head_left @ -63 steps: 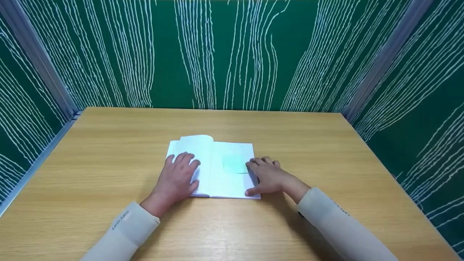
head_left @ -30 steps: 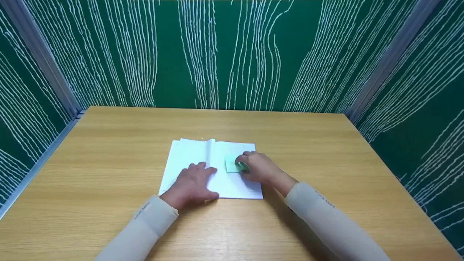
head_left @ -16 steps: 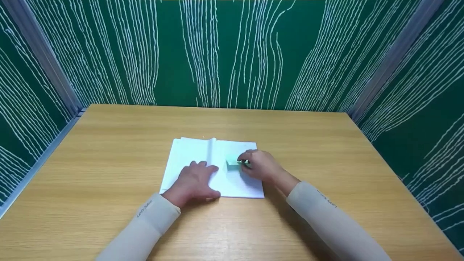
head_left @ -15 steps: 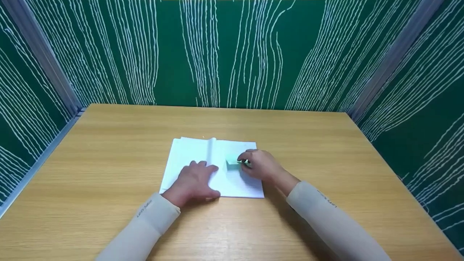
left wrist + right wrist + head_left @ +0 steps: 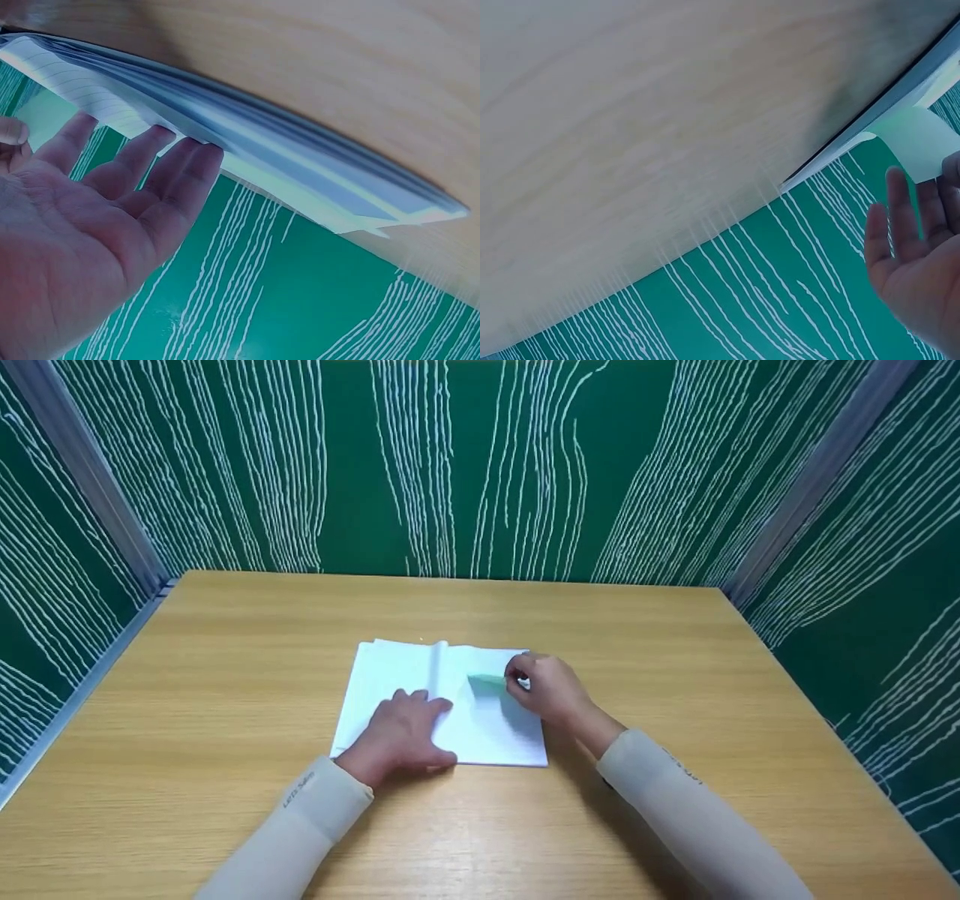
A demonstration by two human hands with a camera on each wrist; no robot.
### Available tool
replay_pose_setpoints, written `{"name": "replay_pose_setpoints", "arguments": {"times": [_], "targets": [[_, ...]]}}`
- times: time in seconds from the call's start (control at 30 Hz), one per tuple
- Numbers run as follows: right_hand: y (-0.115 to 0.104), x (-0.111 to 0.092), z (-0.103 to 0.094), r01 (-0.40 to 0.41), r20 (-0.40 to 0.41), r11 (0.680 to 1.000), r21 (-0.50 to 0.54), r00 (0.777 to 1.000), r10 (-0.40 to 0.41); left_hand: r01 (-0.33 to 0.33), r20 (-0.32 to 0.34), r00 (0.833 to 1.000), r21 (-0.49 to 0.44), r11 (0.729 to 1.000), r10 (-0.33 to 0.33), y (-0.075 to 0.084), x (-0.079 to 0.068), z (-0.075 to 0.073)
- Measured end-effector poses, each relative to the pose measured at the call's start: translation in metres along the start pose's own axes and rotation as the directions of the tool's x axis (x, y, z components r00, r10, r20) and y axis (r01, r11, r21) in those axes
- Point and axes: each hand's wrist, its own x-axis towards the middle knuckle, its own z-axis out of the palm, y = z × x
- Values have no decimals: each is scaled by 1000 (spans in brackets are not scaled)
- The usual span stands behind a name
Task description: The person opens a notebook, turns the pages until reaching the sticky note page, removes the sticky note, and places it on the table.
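An open notebook (image 5: pixel 495 739) with lined white pages lies at the middle of the table. Spread across its lower middle, my left hand (image 5: pixel 405 731) rests with straight fingers, thumb by the bottom edge. In the left wrist view those fingertips (image 5: pixel 206 154) press on the pages. My right hand (image 5: pixel 551 686) pinches a pale green sticky note (image 5: pixel 486 680) between thumb and forefinger over the right page. The right wrist view has the note (image 5: pixel 919 139) bent in a curve, standing up from the paper, with the other fingers loosely extended beside it.
The wooden table (image 5: pixel 262 615) stretches round the notebook on all sides. Green panels (image 5: pixel 360 510) with wavy white lines stand behind it and at both sides, joined by grey posts (image 5: pixel 810 472).
My left hand has slid right, from the left page to the middle. My right hand has gone from lying flat at the page edge to pinching the sticky note, which has risen from the page.
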Motion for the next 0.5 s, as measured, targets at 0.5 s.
{"name": "replay_pose_setpoints", "arguments": {"times": [0.5], "targets": [[3, -4, -9, -109, -176, 991, 78, 977, 121, -47, -47, 998, 8, 999, 47, -3, -1, 3]]}}
